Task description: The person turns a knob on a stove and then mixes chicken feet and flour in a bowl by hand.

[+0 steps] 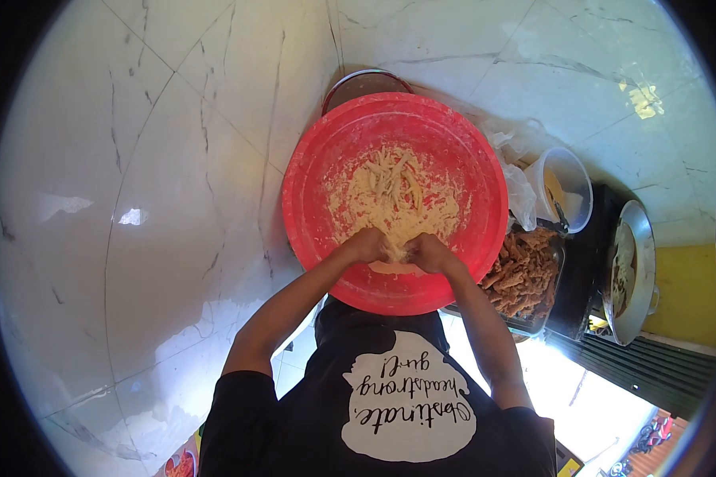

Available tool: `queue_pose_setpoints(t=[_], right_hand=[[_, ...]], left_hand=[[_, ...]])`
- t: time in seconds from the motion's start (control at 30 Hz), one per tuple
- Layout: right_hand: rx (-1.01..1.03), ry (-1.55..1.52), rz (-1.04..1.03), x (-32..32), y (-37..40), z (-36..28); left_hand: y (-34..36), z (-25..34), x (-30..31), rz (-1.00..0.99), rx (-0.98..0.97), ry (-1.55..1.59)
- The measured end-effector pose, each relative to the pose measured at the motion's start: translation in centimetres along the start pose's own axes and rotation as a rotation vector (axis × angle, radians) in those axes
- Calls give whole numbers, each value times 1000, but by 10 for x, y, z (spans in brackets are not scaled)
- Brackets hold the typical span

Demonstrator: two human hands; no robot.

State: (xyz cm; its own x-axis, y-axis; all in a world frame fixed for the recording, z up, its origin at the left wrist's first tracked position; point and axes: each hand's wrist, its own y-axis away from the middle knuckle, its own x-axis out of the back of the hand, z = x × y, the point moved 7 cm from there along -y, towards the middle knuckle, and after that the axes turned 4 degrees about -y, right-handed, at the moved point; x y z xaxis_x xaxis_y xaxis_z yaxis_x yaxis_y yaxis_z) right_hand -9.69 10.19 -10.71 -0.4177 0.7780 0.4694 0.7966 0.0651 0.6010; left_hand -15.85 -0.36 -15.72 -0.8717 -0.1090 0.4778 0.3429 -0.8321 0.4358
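A wide red basin holds loose pale flour, which also dusts its walls. Flour-coated strips lie heaped on the flour in the far half. My left hand and my right hand are side by side in the near half of the basin, fingers curled inward. Flour shows between the two hands and clings about the fingertips, which are partly hidden. Both hands are closed on flour, a small gap apart.
Right of the basin, a tray of brown fried pieces stands close by. Beyond it are a clear plastic tub, a plastic bag and a large metal pan on a dark stove. Marbled tile walls rise at left and behind.
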Motion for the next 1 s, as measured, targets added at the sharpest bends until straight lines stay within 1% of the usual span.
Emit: queue_pose_setpoints(t=[0.03,0.07,0.1,0.13,0.17,0.2,0.27,0.3,0.33,0.37,0.4,0.47,0.5,0.57,0.6,0.67,0.7,0.73,0.77,0.83,0.93,1.0], right_hand=[[39,25,80,5,-1,-1],[38,24,80,4,-1,1],[60,88,206,12,0,0],[83,152,332,20,1,-2],[84,153,332,18,-1,2],[61,211,321,16,-4,4],[37,268,313,14,-7,10],[26,273,261,11,-6,6],[14,277,209,8,-6,4],[12,274,212,7,-6,3],[21,278,213,5,-6,2],[27,276,215,1,-6,1],[19,255,187,-3,-7,1],[13,236,158,-6,-6,-1],[23,286,128,-8,-5,-4],[33,340,94,-12,-4,-4],[36,333,39,-17,-5,-1],[40,325,-14,-22,-6,3],[40,325,-15,-22,-7,6],[-34,245,-186,-28,-6,12],[-35,196,-225,-19,7,0],[-15,217,-226,-19,9,-3]], left_hand=[[0,-7,4,108,71,-128],[1,-13,9,214,141,-255],[1,-12,8,214,140,-254],[-1,-12,-2,67,122,-285],[0,-12,-13,-80,105,-315],[-2,-14,-17,-80,105,-316],[-5,4,-37,-234,-148,-35],[-6,8,-33,-237,-150,-38],[-7,11,-32,-317,-94,160],[-5,14,-32,-396,-35,357],[-2,18,-30,-401,-35,353],[3,17,21,285,48,-99],[1,11,18,281,48,-101],[-4,9,8,193,-131,-19],[-3,8,7,194,-131,-19],[0,15,-21,-97,-247,-112],[1,22,-20,-96,-246,-109],[0,24,-25,-187,-179,-166],[2,24,-28,-279,-112,-223],[6,30,-29,-254,-133,-226],[7,28,-34,-207,-154,-246],[7,29,-36,-191,-160,-264]])
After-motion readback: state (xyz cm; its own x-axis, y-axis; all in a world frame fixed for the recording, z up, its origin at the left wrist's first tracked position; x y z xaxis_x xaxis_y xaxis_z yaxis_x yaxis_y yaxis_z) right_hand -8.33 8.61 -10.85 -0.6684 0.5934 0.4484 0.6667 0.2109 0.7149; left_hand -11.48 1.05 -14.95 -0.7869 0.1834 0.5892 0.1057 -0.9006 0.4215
